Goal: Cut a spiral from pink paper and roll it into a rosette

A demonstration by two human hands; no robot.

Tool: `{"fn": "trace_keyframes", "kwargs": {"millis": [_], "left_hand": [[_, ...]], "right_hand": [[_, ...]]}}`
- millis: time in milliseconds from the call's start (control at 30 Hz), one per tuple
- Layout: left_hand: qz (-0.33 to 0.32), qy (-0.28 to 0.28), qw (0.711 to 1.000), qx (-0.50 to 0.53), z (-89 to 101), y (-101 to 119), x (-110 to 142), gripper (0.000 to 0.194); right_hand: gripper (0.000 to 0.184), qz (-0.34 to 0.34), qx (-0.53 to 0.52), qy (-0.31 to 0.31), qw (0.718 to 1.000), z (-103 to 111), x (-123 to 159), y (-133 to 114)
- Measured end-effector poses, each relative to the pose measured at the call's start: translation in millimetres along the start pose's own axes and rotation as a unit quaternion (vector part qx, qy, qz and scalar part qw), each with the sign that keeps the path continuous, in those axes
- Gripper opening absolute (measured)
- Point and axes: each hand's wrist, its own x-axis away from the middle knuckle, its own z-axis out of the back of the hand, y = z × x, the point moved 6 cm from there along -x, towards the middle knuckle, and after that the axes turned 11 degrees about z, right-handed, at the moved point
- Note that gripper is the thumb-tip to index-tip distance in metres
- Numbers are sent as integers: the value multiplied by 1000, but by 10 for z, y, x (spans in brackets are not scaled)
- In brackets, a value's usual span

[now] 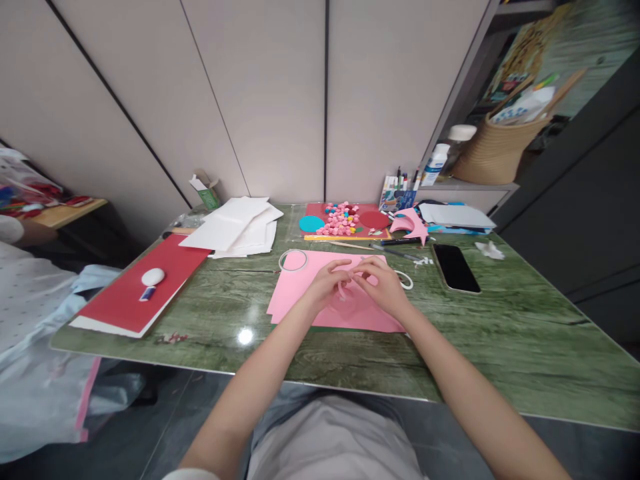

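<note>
Over the pink paper sheets (295, 300) my two hands meet, their fingertips nearly together. My left hand (327, 283) is closed in a pinch on a thin curled pink paper strip (343, 291), which loops down below the fingers. From the other side, the fingers of my right hand (383, 283) are pinched at the strip's upper end; part of it is hidden by the fingers. A pale ring-shaped loop (293, 261) lies on the upper left of the sheets. Beside my right hand, a white scissor handle (406, 280) shows at the sheets' edge.
Behind the sheets, pink paper pieces (343, 219) are heaped on a red sheet. White papers (227, 223) and a red board (145, 287) with a white round object (153, 277) lie left. A phone (456, 268) lies right. Another person's clothing (35, 320) shows far left.
</note>
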Motion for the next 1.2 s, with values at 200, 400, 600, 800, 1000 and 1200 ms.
{"fn": "trace_keyframes", "kwargs": {"millis": [200, 400, 600, 800, 1000, 1200], "left_hand": [[4, 7, 1000, -6, -3, -11, 5, 50], [-3, 12, 1000, -2, 2, -30, 2, 47], [-8, 4, 1000, -5, -18, -19, 15, 42], [-14, -21, 1000, -15, -81, 10, 34, 44], [-24, -54, 998, -17, -153, 30, 37, 41], [-24, -62, 998, -10, -135, 1, 19, 45]], "right_hand": [[19, 10, -38, -24, 999, -72, -21, 17], [16, -18, -41, -1, 999, -70, 2, 83], [10, -34, -32, 18, 999, -30, 6, 93], [6, -49, -43, 22, 998, -20, 1, 116], [9, -56, -70, 13, 996, -33, -6, 117], [9, -55, -65, 10, 996, -42, 0, 132]]}}
